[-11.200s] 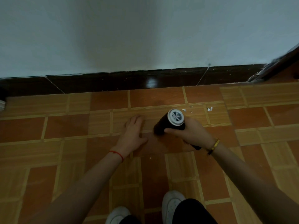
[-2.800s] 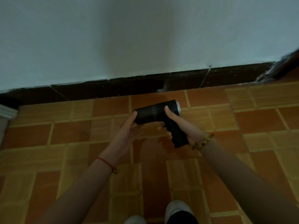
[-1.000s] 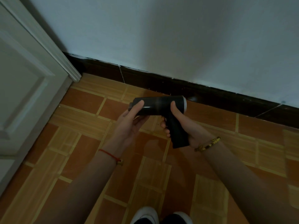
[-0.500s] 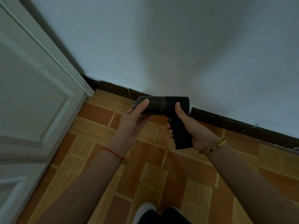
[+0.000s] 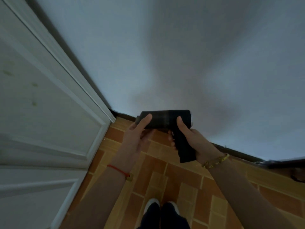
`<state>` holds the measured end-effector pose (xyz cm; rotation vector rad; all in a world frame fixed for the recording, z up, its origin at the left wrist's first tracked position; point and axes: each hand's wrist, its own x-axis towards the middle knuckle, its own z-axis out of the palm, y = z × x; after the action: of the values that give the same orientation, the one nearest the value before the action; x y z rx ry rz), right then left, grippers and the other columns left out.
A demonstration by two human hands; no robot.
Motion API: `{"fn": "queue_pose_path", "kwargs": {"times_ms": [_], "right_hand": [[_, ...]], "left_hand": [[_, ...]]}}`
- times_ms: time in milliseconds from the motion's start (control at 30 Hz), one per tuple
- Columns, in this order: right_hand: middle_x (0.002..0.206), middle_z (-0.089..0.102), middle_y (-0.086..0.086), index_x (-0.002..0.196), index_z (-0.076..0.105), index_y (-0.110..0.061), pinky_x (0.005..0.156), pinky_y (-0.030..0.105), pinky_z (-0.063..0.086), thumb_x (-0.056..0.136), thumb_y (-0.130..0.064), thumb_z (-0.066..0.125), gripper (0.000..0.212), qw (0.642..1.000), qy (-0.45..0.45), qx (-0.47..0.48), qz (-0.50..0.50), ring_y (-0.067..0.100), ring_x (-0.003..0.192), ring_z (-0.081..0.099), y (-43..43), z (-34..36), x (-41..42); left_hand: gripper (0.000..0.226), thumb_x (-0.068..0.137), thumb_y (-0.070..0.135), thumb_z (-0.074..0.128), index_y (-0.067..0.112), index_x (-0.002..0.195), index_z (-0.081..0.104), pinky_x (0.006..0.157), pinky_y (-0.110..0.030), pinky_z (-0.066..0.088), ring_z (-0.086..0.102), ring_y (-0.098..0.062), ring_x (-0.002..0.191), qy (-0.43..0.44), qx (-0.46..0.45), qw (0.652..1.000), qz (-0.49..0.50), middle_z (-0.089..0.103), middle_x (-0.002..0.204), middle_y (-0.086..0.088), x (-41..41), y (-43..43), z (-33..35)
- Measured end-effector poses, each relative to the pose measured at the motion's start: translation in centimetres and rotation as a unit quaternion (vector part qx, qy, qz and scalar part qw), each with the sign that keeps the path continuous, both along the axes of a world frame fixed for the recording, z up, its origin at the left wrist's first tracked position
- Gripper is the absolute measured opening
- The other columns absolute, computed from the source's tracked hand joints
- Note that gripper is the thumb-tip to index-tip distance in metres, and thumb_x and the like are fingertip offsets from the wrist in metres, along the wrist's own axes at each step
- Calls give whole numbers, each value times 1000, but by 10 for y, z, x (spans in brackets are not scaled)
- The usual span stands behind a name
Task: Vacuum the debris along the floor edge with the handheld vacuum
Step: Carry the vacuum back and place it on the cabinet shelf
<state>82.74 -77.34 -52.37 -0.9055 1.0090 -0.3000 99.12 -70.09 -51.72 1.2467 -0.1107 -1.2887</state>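
Note:
The black handheld vacuum (image 5: 165, 119) is held in the air in front of the wall, its barrel level and pointing left, its silver rear end to the right. My right hand (image 5: 193, 139) is wrapped around its pistol grip, thumb up on the barrel. My left hand (image 5: 137, 138) cups the barrel's front end from below, thumb resting on top near the nozzle. No debris shows on the floor in this view.
A white panelled door (image 5: 46, 123) fills the left side. The pale wall meets orange and tan floor tiles (image 5: 165, 176) at a dark skirting (image 5: 239, 153) running down to the right. My white shoes (image 5: 151, 205) are at the bottom.
The view has tilted up and swung left, so the door and wall fill more of the frame. Both hands keep the same hold on the vacuum, now raised higher against the wall.

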Motion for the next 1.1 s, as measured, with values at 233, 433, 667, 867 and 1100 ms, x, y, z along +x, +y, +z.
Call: {"fn": "queue_pose_path", "kwargs": {"times_ms": [233, 433, 667, 867, 1100], "right_hand": [[86, 68, 15, 93, 70, -5, 73, 37, 53, 68, -67, 63, 68, 999, -34, -20, -5, 23, 69, 63, 21, 171, 1], [87, 70, 13, 102, 70, -4, 72, 35, 53, 65, -72, 63, 78, 999, -18, -32, 12, 25, 72, 64, 37, 288, -1], [89, 73, 9, 104, 66, -5, 73, 33, 54, 74, -64, 57, 67, 999, -38, -20, 9, 22, 69, 64, 66, 374, -7], [88, 72, 10, 103, 66, -6, 68, 30, 54, 69, -66, 60, 69, 998, -53, -23, 15, 22, 69, 64, 99, 406, -10], [93, 66, 17, 95, 73, -9, 69, 34, 53, 54, -76, 73, 78, 998, -50, 0, 22, 26, 71, 63, 134, 409, -17]], "left_hand": [[50, 67, 32, 76, 10, 112, 68, 92, -30, 57, 70, -21, 107, -62, 4, 998, 3, 74, 106, -7, 5, 20, 178], [77, 62, 40, 76, 5, 129, 60, 100, -38, 53, 69, -21, 107, -121, 2, 993, 10, 71, 114, -9, 2, 43, 296], [72, 66, 40, 75, 7, 128, 62, 98, -35, 55, 70, -20, 106, -137, -11, 990, 6, 71, 115, -9, -3, 73, 383], [56, 81, 31, 75, 4, 128, 61, 99, -36, 55, 69, -22, 108, -135, 7, 991, 12, 69, 118, -14, -7, 108, 418], [69, 65, 44, 79, 7, 122, 66, 99, -38, 55, 72, -19, 101, -138, 8, 990, 3, 73, 113, -9, -10, 147, 430]]}}
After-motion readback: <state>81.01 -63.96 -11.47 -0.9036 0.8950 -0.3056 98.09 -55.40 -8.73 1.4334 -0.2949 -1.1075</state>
